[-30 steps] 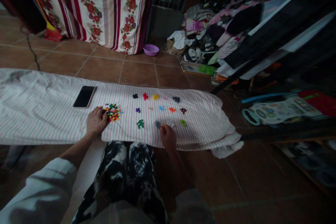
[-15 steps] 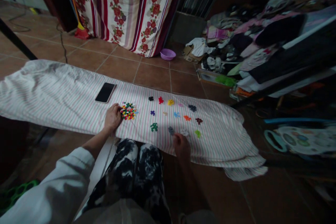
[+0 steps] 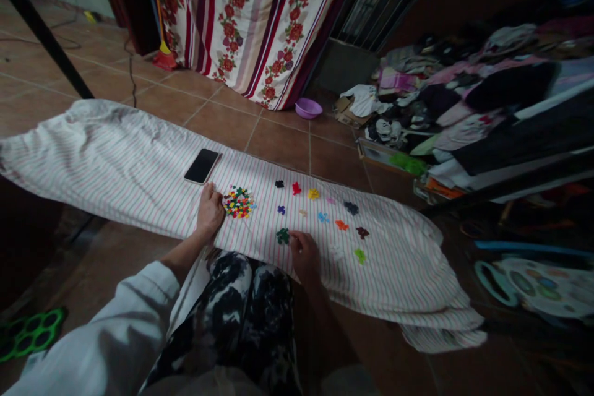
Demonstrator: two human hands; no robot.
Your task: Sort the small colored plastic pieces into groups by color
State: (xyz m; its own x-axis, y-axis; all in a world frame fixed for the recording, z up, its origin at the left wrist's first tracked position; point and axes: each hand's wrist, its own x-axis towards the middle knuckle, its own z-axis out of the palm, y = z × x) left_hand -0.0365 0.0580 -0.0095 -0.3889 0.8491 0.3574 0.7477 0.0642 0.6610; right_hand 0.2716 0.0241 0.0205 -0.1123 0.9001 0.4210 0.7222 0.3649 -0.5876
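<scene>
My left hand (image 3: 210, 213) rests on the striped cloth (image 3: 139, 167), its curled fingers at the left edge of a mixed pile of small coloured pieces (image 3: 239, 203). My right hand (image 3: 304, 253) has its fingers pinched at the right side of the dark green pile (image 3: 283, 236); anything between the fingertips is too small to make out. Small single-colour piles lie in rows to the right, among them red (image 3: 296, 188), yellow (image 3: 314, 194), light blue (image 3: 323, 217), orange (image 3: 342, 225), dark brown (image 3: 362, 232) and lime green (image 3: 360, 255). The grey pile near my right hand is hidden.
A phone (image 3: 202, 166) lies on the cloth left of the mixed pile. Beyond are a purple bowl (image 3: 309, 108), a floral curtain (image 3: 241, 18) and heaped clothes (image 3: 464, 86). A green plastic item (image 3: 34, 333) is at lower left.
My right hand has moved left, from the grey and white piles to the dark green one. My left hand stays beside the mixed pile. The whole view has shifted slightly.
</scene>
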